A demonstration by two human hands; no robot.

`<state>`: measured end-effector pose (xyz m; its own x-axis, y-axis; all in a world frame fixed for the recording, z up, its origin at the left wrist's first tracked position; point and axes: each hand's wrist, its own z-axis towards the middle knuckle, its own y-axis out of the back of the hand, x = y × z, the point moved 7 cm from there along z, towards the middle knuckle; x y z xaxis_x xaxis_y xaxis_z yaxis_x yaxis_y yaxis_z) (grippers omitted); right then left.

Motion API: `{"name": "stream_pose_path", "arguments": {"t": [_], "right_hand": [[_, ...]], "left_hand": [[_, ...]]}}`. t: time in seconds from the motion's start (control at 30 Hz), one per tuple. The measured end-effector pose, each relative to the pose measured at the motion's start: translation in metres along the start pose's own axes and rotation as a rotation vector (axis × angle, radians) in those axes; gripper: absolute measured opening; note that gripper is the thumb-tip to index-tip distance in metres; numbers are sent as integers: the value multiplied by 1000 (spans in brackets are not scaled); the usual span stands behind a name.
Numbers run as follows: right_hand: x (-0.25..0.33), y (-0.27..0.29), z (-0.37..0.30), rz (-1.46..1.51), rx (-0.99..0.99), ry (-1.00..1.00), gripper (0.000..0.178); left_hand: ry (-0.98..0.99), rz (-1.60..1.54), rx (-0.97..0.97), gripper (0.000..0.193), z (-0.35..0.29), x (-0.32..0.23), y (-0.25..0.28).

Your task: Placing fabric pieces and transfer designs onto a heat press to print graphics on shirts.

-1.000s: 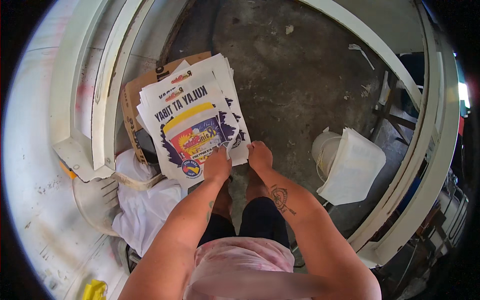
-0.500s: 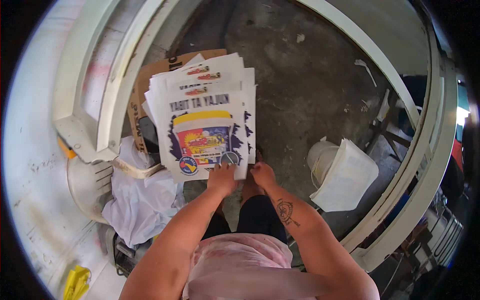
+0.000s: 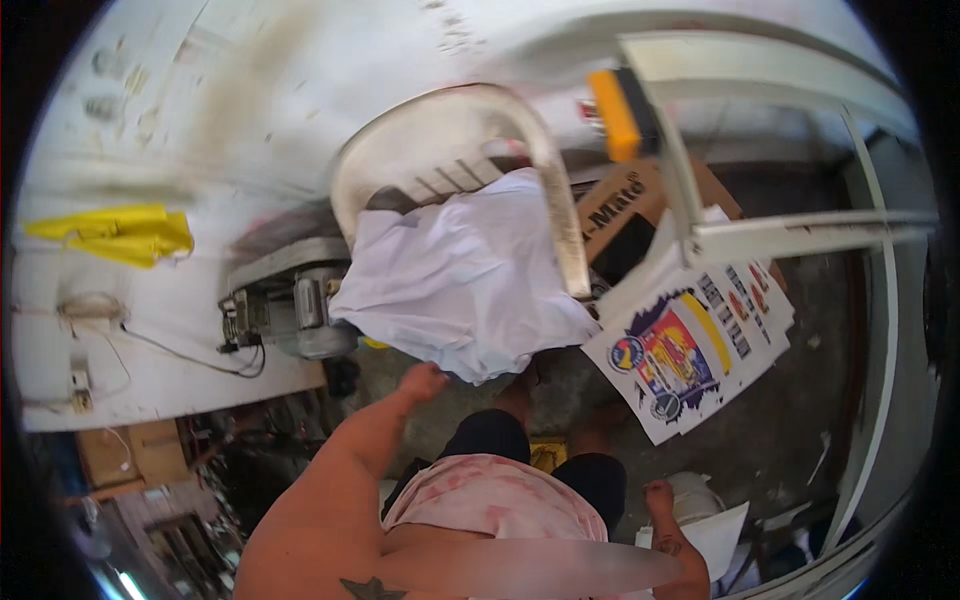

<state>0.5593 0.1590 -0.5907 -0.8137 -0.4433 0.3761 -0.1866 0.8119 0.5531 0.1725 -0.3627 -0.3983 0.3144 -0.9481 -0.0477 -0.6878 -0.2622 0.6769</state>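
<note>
one white cloth [image 3: 465, 285] on chair [image 3: 395, 145], concrete floor [image 3: 755, 440]

Crumpled yellow sheet [image 3: 125, 236], grey motor-like machine [image 3: 312, 302], white plastic chair [image 3: 440, 112], orange-and-black block [image 3: 616, 116], brown cardboard [image 3: 616, 205]

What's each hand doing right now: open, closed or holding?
Left hand: nearest the white cloth; grip cannot be told.
Right hand: near the white bucket, nothing visibly held; closure unclear.
</note>
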Motion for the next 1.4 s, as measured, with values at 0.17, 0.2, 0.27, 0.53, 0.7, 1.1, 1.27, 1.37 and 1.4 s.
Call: {"name": "stream_pose_path", "arguments": {"t": [0.17,0.2,0.27,0.53,0.7,1.1,1.27,1.37,1.4], "right_hand": [[170,-19,1,-43,157,112,25],[209,-30,6,-35,169,160,27],[320,-47,-2,-58,207,271,29],[604,-134,-9,-102,351,602,33],[688,-161,-39,-16,395,707,32],[725,-180,-93,757,804,112,65],[734,-112,-94,894,674,200,43],[745,-62,-92,742,613,440,26],[755,-42,-98,677,591,552,21]], "left_hand": [[203,-195,-635,45,34,135,128],[167,-89,-857,49,45,160,143],[137,-52,-926,56,62,177,167],[-50,-50,-576,32,92,183,215],[-383,-620,-471,18,65,177,220],[-623,-1336,-194,15,-11,45,170],[-604,-766,-225,23,-29,16,151],[-826,-782,-680,17,-26,4,149],[-838,-782,-670,17,-31,-7,156]]}}
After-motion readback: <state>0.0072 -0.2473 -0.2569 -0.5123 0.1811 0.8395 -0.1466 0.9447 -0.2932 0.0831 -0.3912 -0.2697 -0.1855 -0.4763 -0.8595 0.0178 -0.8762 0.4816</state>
